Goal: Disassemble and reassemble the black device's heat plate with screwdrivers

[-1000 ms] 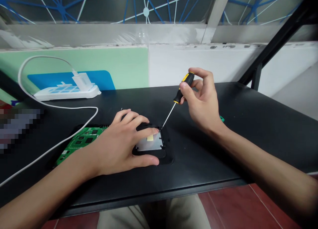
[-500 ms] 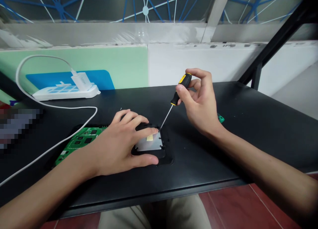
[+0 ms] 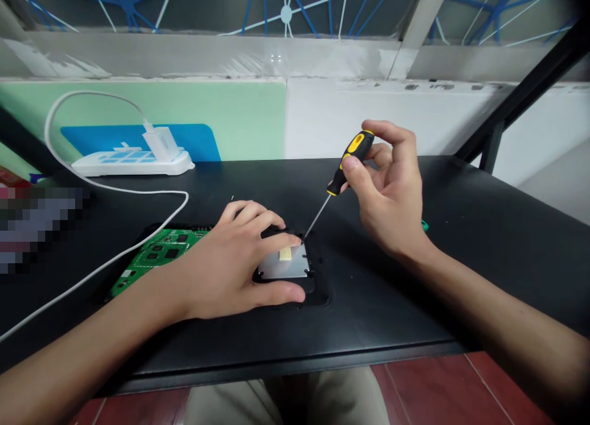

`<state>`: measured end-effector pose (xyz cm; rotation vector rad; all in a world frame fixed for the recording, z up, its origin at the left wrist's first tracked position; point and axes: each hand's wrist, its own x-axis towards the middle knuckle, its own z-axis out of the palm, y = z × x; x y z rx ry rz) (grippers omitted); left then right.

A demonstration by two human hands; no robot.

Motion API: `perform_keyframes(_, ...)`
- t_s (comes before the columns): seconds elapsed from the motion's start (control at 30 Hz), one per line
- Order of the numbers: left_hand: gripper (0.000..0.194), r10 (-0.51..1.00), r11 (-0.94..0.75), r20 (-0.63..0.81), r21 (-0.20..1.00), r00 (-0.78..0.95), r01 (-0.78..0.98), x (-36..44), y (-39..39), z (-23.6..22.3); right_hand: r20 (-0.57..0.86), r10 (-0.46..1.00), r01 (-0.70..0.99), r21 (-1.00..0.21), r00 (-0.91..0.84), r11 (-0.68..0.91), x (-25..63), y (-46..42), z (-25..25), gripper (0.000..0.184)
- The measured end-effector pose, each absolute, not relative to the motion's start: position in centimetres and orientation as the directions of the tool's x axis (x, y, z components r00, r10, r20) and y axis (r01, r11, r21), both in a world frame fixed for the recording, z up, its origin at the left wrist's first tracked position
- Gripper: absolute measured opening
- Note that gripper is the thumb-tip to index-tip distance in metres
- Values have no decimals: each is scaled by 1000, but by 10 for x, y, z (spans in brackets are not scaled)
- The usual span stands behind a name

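My right hand is closed around the black and yellow handle of a screwdriver. Its thin shaft slants down to the left, and the tip meets the upper right corner of a silver metal plate. That plate, with a pale yellow pad on it, lies in a flat black device casing. Across the casing rests my left hand, fingers spread, the index fingertip beside the screwdriver tip. A green circuit board shows in the casing's left part, partly hidden by my left hand and forearm.
A white power strip with a plugged-in charger stands at the back left. Its white cable loops across the black table. Behind my right wrist a small green object peeks out. A pixelated patch lies far left.
The whole view has shifted a little, so things sit further right. The screwdriver handle leans slightly more to the right, its tip still at the plate's corner. My left hand keeps its place on the casing.
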<state>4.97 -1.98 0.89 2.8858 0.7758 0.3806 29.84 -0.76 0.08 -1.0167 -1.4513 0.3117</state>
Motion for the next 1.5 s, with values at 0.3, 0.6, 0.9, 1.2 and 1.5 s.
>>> perform_keyframes(0.3, 58, 523, -846, 201, 242, 828, 475, 50, -19, 12, 832, 555, 264, -541, 27, 799, 291, -7, -2, 44)
perform_keyframes(0.6, 66, 513, -853, 211, 232, 832, 468, 47, -18, 10, 874, 458, 228, -419, -163, 879, 278, -14, 9, 50)
perform_keyframes(0.9, 98, 543, -838, 173, 176, 822, 517, 41, -21, 13, 852, 451, 335, -356, -268, 872, 263, -13, 14, 57)
perform_keyframes(1.2, 106, 535, -845, 123, 65, 836, 531, 35, -29, 12, 910, 398, 385, -327, -120, 863, 269, -15, 6, 50)
perform_keyframes(1.5, 100, 550, -835, 110, 97, 828, 542, 34, -28, 12, 920, 391, 514, -322, -28, 795, 272, -18, 6, 48)
